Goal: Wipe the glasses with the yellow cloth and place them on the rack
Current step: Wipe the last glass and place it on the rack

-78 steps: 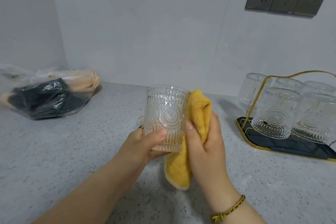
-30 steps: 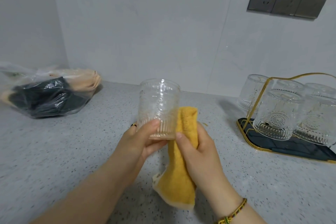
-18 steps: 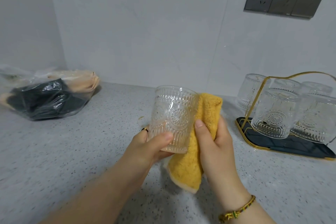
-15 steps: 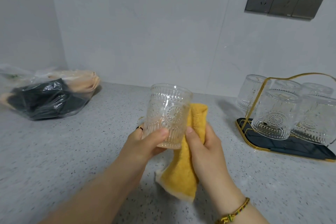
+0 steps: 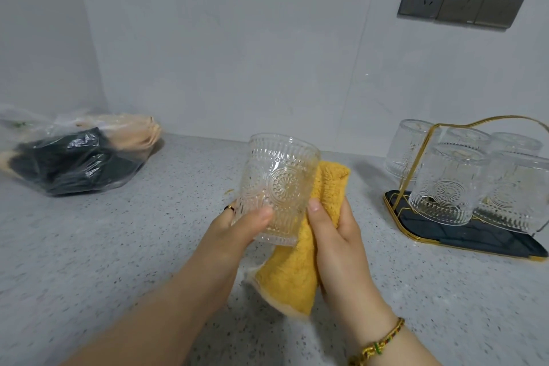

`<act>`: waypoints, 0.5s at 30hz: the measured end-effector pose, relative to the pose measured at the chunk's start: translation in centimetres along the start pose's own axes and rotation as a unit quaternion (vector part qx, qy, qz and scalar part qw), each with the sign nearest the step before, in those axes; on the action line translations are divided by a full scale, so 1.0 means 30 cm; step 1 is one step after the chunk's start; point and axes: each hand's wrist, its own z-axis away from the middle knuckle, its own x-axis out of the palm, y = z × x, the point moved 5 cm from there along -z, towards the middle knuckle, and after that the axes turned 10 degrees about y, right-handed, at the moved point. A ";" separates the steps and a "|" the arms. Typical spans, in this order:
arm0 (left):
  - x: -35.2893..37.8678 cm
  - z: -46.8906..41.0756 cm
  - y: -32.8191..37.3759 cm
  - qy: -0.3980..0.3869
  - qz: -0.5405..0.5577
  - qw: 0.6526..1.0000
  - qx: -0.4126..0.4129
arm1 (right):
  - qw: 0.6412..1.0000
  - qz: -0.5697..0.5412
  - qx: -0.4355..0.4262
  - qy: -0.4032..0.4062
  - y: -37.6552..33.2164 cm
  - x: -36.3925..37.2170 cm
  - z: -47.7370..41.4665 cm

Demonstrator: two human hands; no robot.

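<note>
— Since half a second ago the yellow cloth (image 5: 297,273) has ridden up the right side of the glass (image 5: 277,187), and the right hand (image 5: 335,241) has risen with it.
— How will the glass handle?
— It looks rigid, breakable and probably slick, though the pressed ribbing gives some purchase. It is best held low round the wall, as the left hand (image 5: 237,232) does: thumb in front, fingers curled behind.
— And the right?
— It is clasped on the cloth, pressing it to the glass's wall. The glass is upright above the countertop (image 5: 118,246), well apart from the rack (image 5: 463,236).
</note>
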 end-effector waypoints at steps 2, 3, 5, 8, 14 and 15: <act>0.000 -0.001 0.009 -0.006 -0.008 1.000 0.007 | 1.000 -0.015 -0.002 0.008 0.005 0.006 0.004; -0.001 -0.001 0.016 -0.005 -0.013 1.000 0.012 | 1.000 -0.022 -0.008 0.009 0.004 0.007 0.005; -0.005 -0.002 0.034 0.005 -0.026 0.999 0.027 | 0.999 -0.017 -0.030 0.011 -0.005 0.002 0.007; -0.011 -0.017 0.036 0.038 0.001 0.999 0.003 | 0.995 0.026 -0.096 0.012 -0.027 -0.003 0.009; 0.022 -0.013 -0.027 0.008 0.064 0.992 -0.113 | 0.966 0.155 -0.207 0.003 -0.015 0.030 0.024; 0.022 -0.013 -0.033 0.002 0.057 0.992 -0.110 | 0.958 0.172 -0.230 -0.004 -0.012 0.035 0.027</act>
